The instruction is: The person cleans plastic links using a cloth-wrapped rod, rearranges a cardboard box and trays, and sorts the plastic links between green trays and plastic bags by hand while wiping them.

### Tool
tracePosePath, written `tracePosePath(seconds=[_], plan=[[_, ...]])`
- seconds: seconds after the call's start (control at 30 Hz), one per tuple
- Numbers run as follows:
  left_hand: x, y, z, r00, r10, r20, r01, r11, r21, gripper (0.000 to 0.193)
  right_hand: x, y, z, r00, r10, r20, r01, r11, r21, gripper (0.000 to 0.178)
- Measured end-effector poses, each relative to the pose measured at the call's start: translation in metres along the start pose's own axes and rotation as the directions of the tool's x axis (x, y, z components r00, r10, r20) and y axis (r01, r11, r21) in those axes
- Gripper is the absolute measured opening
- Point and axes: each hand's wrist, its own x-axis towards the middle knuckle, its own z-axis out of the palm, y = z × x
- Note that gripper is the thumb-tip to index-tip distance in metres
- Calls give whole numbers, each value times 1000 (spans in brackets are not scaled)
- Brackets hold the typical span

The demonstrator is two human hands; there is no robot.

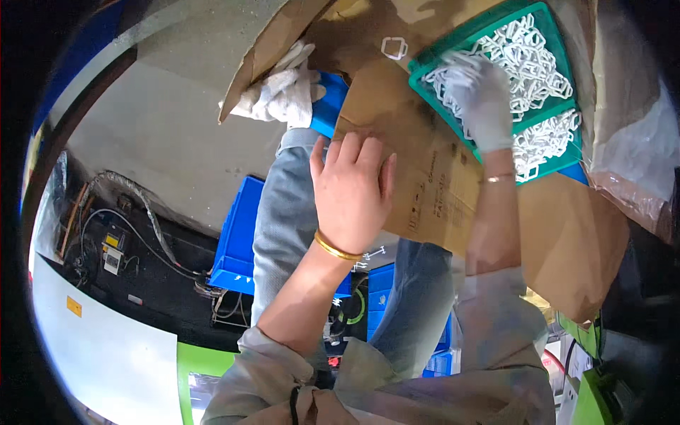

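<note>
the gloved right hand lies spread, clasping nothing, on the white plastic links that fill the green basket. the bare left hand, fingers together and flat, rests on the cardboard sheet just beside it. one link sits apart on the cardboard (the sorting looks barely started).

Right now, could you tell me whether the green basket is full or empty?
Nearly full: white plastic pieces cover the green basket almost to its rim, and the gloved right hand rests among them.

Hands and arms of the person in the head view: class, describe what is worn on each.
The left hand is bare, with a gold bangle at the wrist. The right hand wears a white glove and a thin bracelet. Both arms have pale, light sleeves pushed up near the elbows.
</note>
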Motion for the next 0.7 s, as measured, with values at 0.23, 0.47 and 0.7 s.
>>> tracePosePath(seconds=[0.23, 0.47, 0.7], plan=[[2, 4, 1, 998, 64, 25, -65, 998, 27, 22, 58, -51, 45, 992, 57, -113, -55, 998, 18, 34], [2, -7, -1, 992, -9, 125, -9, 990, 143, 28, 98, -54, 136, 973, 201, 117, -165, 951, -262, 23], [11, -9, -5, 975, 5, 222, -28, 995, 98, 32, 157, 26, 63, 922, 280, -266, -285, 958, 20, 18]])
